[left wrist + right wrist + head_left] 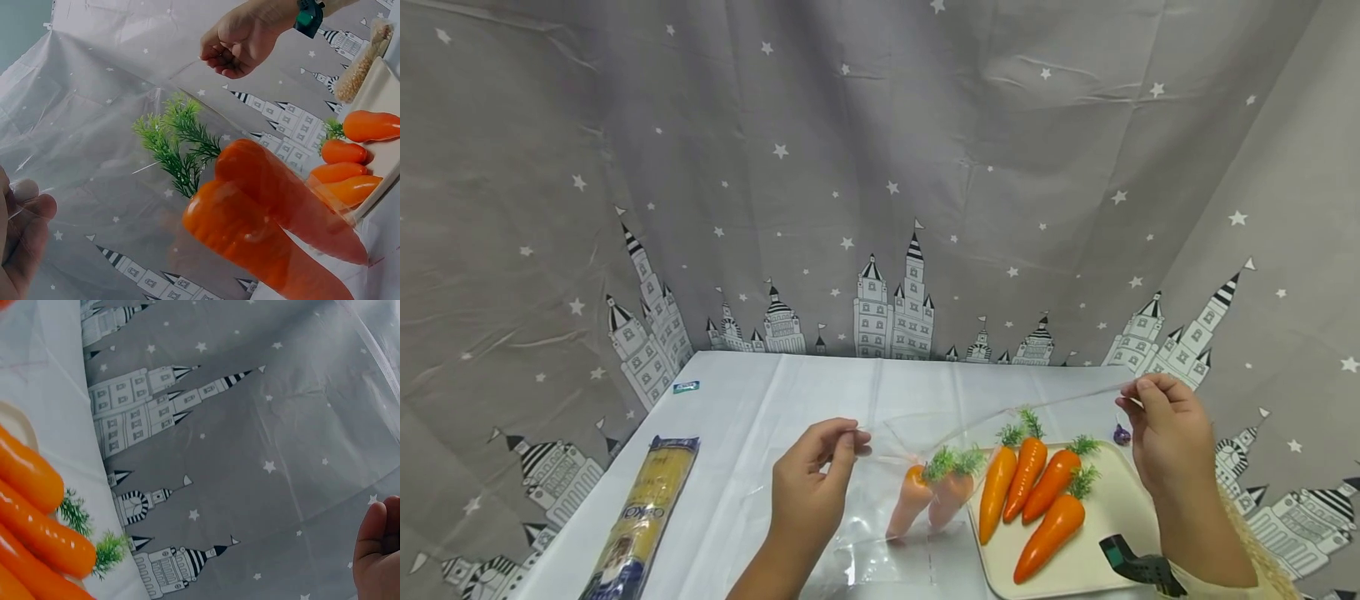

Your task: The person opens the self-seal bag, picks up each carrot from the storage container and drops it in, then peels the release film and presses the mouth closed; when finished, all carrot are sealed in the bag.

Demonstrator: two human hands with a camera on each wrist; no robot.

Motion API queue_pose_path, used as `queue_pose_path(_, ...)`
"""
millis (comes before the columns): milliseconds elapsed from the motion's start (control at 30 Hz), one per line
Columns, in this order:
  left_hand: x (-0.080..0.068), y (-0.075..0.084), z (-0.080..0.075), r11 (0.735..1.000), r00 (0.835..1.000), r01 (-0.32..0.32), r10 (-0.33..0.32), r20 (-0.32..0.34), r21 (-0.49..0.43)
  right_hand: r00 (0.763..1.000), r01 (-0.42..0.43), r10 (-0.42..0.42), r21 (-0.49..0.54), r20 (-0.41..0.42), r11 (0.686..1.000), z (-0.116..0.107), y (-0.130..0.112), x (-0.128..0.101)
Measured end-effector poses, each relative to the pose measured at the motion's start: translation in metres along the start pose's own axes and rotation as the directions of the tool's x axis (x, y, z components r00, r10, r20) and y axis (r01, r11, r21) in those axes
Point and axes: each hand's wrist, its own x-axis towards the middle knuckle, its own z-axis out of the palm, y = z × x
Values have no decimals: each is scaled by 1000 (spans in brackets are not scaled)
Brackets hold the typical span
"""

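Note:
A clear plastic bag [895, 500] hangs stretched between both hands above the white table. My left hand [820, 479] pinches its left top corner; my right hand [1165, 433] pinches the right top corner, pulled wide. Two orange toy carrots [928, 492] with green tops sit inside the bag, seen close in the left wrist view as carrots [269, 225] behind the film. Several more carrots [1033, 492] lie on a cream tray [1120, 508] under my right hand. The right wrist view shows only a fingertip [378, 556] and carrots [37, 512] on the tray.
A long yellow-and-blue packet [640, 517] lies at the table's left front. A small blue label [686, 387] sits at the far left of the white tablecloth [760, 417]. A grey star-and-castle curtain [880, 183] closes off the back and sides. A small purple object [1122, 434] lies by the tray.

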Motion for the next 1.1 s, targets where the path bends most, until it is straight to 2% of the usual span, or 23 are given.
queue_pose_path(133,0,0,0,1000,1000,-7,7,-1,10,1000,-16,16,-6,-12,1000,-6,1,4)
queue_pose_path(400,2,0,0,1000,1000,-10,10,6,15,997,-38,44,94,-66,995,-19,0,14)
queue_pose_path(700,0,1,2,1000,1000,-8,8,26,-1,995,-41,52,124,-91,991,-29,-5,22)
queue_pose_path(900,3,1,4,1000,1000,-20,19,23,23,982,-29,59,169,-180,985,-28,-5,30)
queue_pose_path(1000,4,2,5,999,1000,-25,25,16,25,966,-55,89,146,-242,988,-33,-5,34)
queue_pose_path(1100,5,2,5,999,1000,-25,25,11,25,948,-119,127,46,-292,992,-41,-5,38)
